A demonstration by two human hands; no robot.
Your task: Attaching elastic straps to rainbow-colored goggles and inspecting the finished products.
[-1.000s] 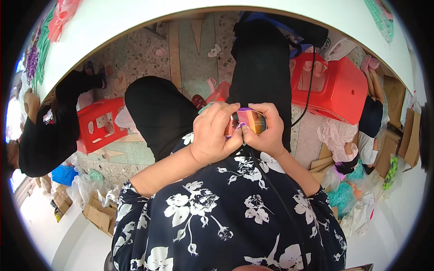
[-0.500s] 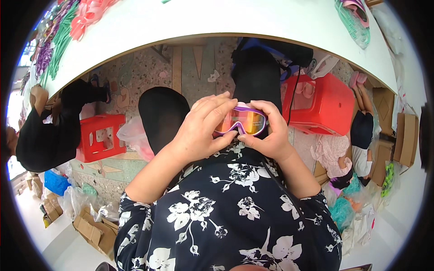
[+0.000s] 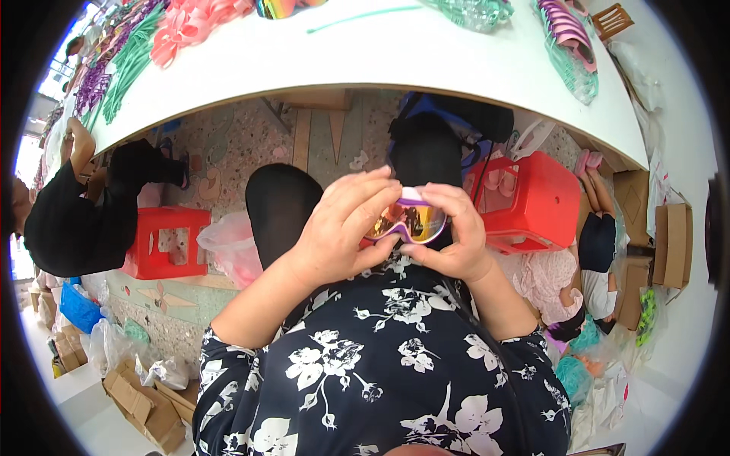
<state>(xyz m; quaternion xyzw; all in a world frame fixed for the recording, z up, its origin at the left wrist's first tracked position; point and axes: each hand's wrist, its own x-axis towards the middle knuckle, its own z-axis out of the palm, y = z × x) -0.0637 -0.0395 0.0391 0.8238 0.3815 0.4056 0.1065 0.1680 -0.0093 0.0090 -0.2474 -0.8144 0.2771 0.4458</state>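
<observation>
Swim goggles [image 3: 420, 220] with a purple frame and a mirrored orange-yellow lens are held above my lap, just short of the table's edge. My left hand [image 3: 334, 228] grips their left side, fingers over the top and thumb at the lower rim. On the other side my right hand [image 3: 459, 232] is closed on the frame in the same way, its thumb near the nose bridge. A small white part [image 3: 411, 194] shows at the top edge between my fingertips. My fingers hide both ends of the goggles.
The white table [image 3: 304, 61] curves across ahead, bearing coral straps [image 3: 194, 26], green cords [image 3: 137, 64], another mirrored lens piece [image 3: 285, 7] and bagged goggles parts [image 3: 566, 34]. Red stools [image 3: 536, 201] stand either side. A person in black [image 3: 72, 216] sits at left; cardboard boxes [image 3: 144, 403] lie behind.
The goggles have tilted in my hands, so the lens shows a different reflection and the white top part is plainer. The view has shifted, bringing more of the tabletop into sight.
</observation>
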